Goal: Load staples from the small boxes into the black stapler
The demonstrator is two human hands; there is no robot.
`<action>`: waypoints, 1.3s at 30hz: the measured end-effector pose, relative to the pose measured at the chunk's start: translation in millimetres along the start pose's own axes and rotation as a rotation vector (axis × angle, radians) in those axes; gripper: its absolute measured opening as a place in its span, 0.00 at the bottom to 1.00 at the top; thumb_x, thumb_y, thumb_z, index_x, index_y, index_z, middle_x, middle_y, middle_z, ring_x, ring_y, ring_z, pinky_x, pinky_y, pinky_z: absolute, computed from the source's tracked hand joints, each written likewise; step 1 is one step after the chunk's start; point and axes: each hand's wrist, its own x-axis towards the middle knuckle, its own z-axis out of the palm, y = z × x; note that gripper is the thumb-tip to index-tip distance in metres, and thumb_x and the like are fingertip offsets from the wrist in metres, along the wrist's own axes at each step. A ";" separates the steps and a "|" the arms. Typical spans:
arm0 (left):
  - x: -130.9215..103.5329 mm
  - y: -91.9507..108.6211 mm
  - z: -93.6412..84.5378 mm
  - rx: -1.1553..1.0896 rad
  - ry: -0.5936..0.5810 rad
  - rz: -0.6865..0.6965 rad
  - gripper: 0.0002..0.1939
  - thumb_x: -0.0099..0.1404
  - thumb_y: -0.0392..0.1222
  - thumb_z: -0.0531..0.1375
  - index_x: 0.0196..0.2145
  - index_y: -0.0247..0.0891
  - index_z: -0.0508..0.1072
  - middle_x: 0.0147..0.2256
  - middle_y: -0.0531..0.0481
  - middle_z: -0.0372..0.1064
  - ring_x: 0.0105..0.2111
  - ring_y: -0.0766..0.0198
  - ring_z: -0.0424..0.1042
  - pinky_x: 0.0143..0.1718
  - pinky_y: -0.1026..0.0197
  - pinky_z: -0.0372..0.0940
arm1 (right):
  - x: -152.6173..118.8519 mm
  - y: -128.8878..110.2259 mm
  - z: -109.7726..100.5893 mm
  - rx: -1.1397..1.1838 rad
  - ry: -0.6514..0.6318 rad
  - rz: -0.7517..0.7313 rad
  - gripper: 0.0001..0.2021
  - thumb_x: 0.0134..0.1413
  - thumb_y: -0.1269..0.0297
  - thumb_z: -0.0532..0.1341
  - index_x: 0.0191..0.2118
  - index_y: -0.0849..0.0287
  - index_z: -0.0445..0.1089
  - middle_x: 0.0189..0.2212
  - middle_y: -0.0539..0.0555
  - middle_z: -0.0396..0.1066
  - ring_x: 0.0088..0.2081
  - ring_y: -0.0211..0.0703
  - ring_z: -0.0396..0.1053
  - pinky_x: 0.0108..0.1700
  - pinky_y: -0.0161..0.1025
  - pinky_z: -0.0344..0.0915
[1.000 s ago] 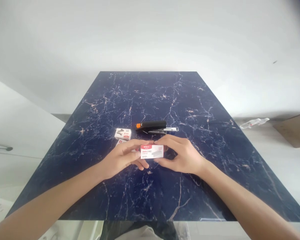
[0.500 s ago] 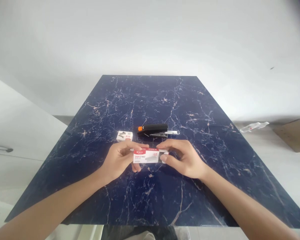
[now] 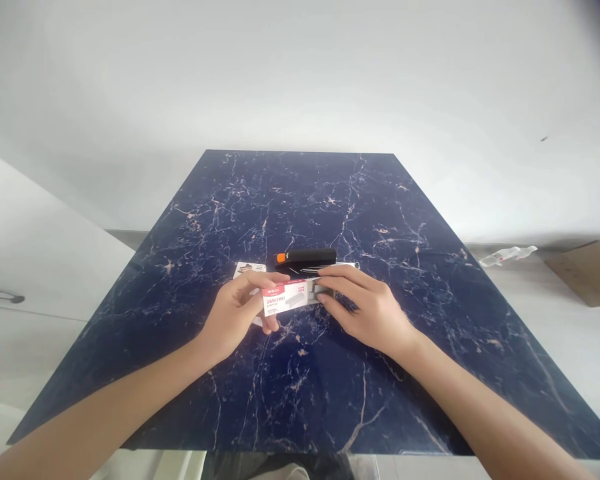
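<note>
A small red and white box of staples (image 3: 284, 298) is held up over the table, tilted slightly. My left hand (image 3: 234, 305) grips its left end, thumb in front and fingers behind. The fingers of my right hand (image 3: 367, 303) close on the box's pale inner tray (image 3: 314, 291), which sticks out of the right end; its contents are hard to make out. Just behind lies a black stapler (image 3: 310, 256) with an orange end, partly covered by my right fingers. A white box with a staple remover picture (image 3: 245, 268) is partly hidden behind my left hand.
The dark blue marble-patterned table (image 3: 300, 200) reaches toward a white wall (image 3: 300, 73). On the floor at right are a clear plastic item (image 3: 509, 255) and a cardboard box (image 3: 587, 270). A white door with a handle (image 3: 3, 297) stands at left.
The staple box has moved up a little and tilted, its right end higher. My right hand has shifted its fingers on the inner tray, and more of the tray shows beside the sleeve.
</note>
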 end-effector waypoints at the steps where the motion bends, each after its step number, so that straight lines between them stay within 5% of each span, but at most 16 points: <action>1: -0.1 0.5 0.1 0.001 -0.009 -0.009 0.08 0.68 0.47 0.66 0.41 0.41 0.77 0.54 0.43 0.74 0.22 0.69 0.75 0.21 0.64 0.73 | 0.1 0.3 0.4 -0.024 -0.003 -0.007 0.12 0.64 0.70 0.61 0.51 0.53 0.74 0.52 0.58 0.75 0.51 0.50 0.77 0.54 0.50 0.77; 11: -0.3 7.5 2.7 -0.038 -0.063 -0.064 0.11 0.67 0.48 0.66 0.44 0.42 0.77 0.57 0.41 0.72 0.26 0.66 0.78 0.26 0.61 0.75 | 4.1 -3.0 -2.9 -0.061 -0.018 0.014 0.04 0.69 0.70 0.57 0.44 0.54 0.66 0.49 0.61 0.76 0.51 0.55 0.74 0.49 0.55 0.75; 14: 1.3 5.7 1.1 -0.095 -0.050 -0.068 0.10 0.67 0.47 0.67 0.44 0.43 0.77 0.56 0.43 0.74 0.27 0.66 0.78 0.26 0.62 0.75 | 1.9 -6.0 -5.1 0.104 0.133 0.164 0.02 0.68 0.67 0.59 0.44 0.52 0.65 0.52 0.59 0.75 0.53 0.52 0.73 0.51 0.54 0.74; 17: 4.0 3.8 -1.1 -0.171 -0.029 -0.052 0.09 0.67 0.45 0.67 0.44 0.43 0.78 0.55 0.44 0.75 0.26 0.68 0.77 0.26 0.64 0.74 | 1.5 -4.3 -7.8 0.382 0.302 0.351 0.04 0.69 0.62 0.59 0.47 0.51 0.65 0.44 0.55 0.77 0.44 0.47 0.77 0.46 0.49 0.77; 21: 6.0 3.8 -2.2 -0.232 -0.008 -0.042 0.09 0.67 0.42 0.67 0.45 0.43 0.78 0.53 0.45 0.76 0.26 0.68 0.77 0.26 0.65 0.74 | 6.0 7.3 -9.8 0.690 0.345 0.500 0.11 0.68 0.57 0.60 0.52 0.49 0.64 0.38 0.52 0.75 0.36 0.43 0.76 0.42 0.46 0.77; 25: 4.8 5.7 -1.2 -0.270 0.002 -0.022 0.08 0.68 0.43 0.66 0.45 0.43 0.77 0.53 0.46 0.76 0.25 0.70 0.76 0.25 0.66 0.74 | 9.3 13.1 -10.6 0.872 0.274 0.647 0.08 0.65 0.56 0.62 0.44 0.53 0.68 0.33 0.50 0.71 0.28 0.37 0.70 0.27 0.36 0.69; 29: 3.8 6.2 -1.0 -0.310 -0.025 -0.007 0.06 0.69 0.42 0.65 0.44 0.44 0.77 0.53 0.48 0.77 0.26 0.70 0.77 0.27 0.66 0.74 | 7.8 6.0 -7.9 0.947 0.016 0.739 0.12 0.64 0.52 0.63 0.39 0.56 0.69 0.20 0.45 0.64 0.18 0.33 0.58 0.19 0.32 0.54; 39: -1.3 5.1 0.7 -0.208 -0.184 -0.007 0.15 0.71 0.49 0.63 0.52 0.41 0.76 0.53 0.41 0.76 0.34 0.58 0.82 0.35 0.59 0.79 | 6.0 -6.2 1.8 0.801 -0.145 0.751 0.15 0.64 0.49 0.63 0.42 0.57 0.70 0.21 0.45 0.67 0.20 0.33 0.62 0.23 0.32 0.61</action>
